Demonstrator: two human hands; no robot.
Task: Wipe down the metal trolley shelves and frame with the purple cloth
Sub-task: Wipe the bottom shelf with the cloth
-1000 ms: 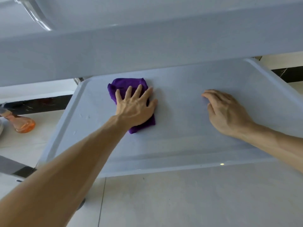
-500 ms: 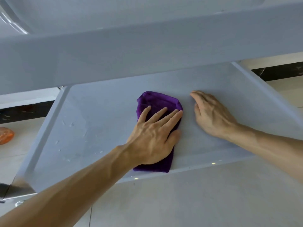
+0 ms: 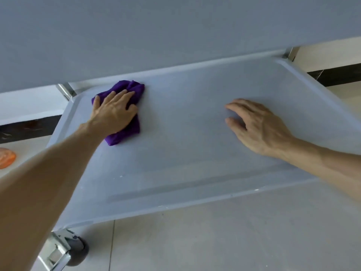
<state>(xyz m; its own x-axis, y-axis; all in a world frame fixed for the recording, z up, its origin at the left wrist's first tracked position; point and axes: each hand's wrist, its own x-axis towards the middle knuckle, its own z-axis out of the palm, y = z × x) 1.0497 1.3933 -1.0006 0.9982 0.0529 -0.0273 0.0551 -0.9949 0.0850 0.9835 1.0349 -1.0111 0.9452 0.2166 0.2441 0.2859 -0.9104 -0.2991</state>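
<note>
A: Two hands lie on the lower shelf [image 3: 195, 153] of the trolley. Half a second earlier the left hand [image 3: 114, 112] had the purple cloth [image 3: 125, 132] near the middle of the shelf, close beside the right hand [image 3: 257, 128]; now hand and cloth sit at the far left corner, just beside the upright post [image 3: 65, 90].

B: And the right one?

A: The gap has widened. It rests right of centre, well apart from the cloth, where before the two hands almost met. More of the front rim shows now, and a caster wheel [image 3: 73, 249] has come into sight under the near left corner.

B: How does the left hand hold the cloth?

A: Flat. Its fingers are stretched out and spread over the fabric, palm pressing it to the shelf, nothing curled round it. The right hand is also relaxed, fingers gently bent, tips touching the metal, holding nothing.

B: The cloth itself?

A: Deep purple and bunched, a crumpled ridge poking out beyond the fingertips and a folded tail trailing below the wrist. The shelf is pale grey metal with a raised rim and a few white specks near the front edge. The upper shelf [image 3: 175, 32] fills the top of the view, and an orange object [image 3: 6, 158] lies on the floor at far left.
</note>
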